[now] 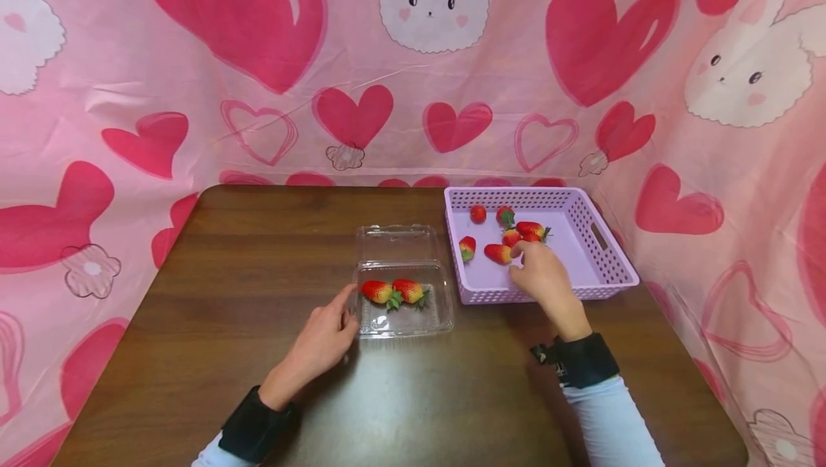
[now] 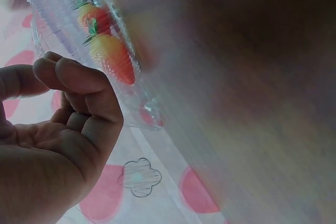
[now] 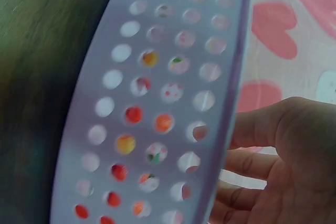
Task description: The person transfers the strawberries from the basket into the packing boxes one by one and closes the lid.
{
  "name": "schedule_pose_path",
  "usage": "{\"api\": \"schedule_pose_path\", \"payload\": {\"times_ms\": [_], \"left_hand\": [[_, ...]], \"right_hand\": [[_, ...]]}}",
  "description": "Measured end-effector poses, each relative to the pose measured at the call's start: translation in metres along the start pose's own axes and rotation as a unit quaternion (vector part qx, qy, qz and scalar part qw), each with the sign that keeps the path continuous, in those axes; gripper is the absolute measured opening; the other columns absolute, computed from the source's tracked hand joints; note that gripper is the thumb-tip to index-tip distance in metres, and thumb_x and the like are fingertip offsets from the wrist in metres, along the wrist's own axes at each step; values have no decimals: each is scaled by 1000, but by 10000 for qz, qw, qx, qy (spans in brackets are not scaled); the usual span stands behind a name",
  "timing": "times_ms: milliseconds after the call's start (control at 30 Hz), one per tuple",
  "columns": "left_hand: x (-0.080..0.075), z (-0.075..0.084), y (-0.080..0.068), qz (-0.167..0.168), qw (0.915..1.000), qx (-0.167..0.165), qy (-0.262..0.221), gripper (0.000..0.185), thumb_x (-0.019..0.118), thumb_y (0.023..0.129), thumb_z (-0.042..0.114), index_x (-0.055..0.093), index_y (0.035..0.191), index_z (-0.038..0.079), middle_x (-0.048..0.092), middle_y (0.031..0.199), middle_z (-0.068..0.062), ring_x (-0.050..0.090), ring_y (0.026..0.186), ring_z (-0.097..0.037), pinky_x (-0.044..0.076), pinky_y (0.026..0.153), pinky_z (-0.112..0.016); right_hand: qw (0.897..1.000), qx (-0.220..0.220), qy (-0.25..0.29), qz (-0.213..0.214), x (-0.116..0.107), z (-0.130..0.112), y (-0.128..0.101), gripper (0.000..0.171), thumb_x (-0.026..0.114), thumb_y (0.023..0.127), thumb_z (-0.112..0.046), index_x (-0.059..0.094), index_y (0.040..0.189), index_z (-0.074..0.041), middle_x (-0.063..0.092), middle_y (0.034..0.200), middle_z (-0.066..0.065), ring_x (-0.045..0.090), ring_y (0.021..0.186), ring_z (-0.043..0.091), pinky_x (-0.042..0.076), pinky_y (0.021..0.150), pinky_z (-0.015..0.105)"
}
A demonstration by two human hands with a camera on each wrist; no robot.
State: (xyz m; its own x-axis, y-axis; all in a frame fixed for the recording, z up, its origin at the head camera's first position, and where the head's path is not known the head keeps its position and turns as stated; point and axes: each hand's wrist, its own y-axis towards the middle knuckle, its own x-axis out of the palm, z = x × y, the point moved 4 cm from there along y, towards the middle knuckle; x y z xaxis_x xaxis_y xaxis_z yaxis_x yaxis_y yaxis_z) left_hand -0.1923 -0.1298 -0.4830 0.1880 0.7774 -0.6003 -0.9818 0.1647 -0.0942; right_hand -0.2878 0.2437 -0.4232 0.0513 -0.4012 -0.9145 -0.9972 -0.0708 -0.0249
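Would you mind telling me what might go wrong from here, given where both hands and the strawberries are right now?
1. The right hand reaches over the lilac basket's near wall among clustered strawberries; it may knock neighbours aside or squash one.
2. The clear clamshell box is light, and the left hand only touches its edge, so it could slide.
3. Its open lid lies near the basket and might get bumped.
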Motion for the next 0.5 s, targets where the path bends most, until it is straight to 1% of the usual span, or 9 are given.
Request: {"api": "schedule_pose_path", "payload": {"times_ms": [133, 233, 333, 500], "left_hand": [[0, 0, 0, -3, 10000, -17, -17, 65, 62, 100, 5, 38, 160, 1, 54, 69, -2, 53, 53, -18, 44, 49, -30], [1, 0, 0, -30, 10000, -55, -48, 65, 62, 100, 5, 38, 161, 1, 55, 70, -2, 54, 53, -18, 45, 49, -30], [0, 0, 0, -29, 10000, -72, -40, 65, 62, 100, 5, 38, 161, 2, 55, 70, -2, 54, 52, -18, 44, 50, -30], [0, 0, -1, -41, 9999, -98, -41, 65, 63, 101, 6, 39, 161, 3, 55, 69, -2, 54, 52, -19, 45, 50, -30]], "right_hand": [[9991, 286, -213, -213, 0, 12, 2, 37, 72, 89, -16, 68, 118, 6, 65, 109, 27, 59, 101, 45, 51, 86, 62], [9963, 550, -458, -471, -1, 20, 2, 44, 72, 89, -20, 65, 124, 6, 59, 117, 32, 52, 112, 51, 47, 91, 68], [9922, 755, -574, -805, -2, 27, 2, 51, 73, 90, -24, 62, 130, 7, 56, 122, 33, 48, 117, 53, 43, 95, 71], [9877, 862, -465, -1222, -4, 33, 2, 60, 76, 90, -26, 58, 136, 8, 56, 125, 34, 49, 119, 53, 41, 98, 72]]}}
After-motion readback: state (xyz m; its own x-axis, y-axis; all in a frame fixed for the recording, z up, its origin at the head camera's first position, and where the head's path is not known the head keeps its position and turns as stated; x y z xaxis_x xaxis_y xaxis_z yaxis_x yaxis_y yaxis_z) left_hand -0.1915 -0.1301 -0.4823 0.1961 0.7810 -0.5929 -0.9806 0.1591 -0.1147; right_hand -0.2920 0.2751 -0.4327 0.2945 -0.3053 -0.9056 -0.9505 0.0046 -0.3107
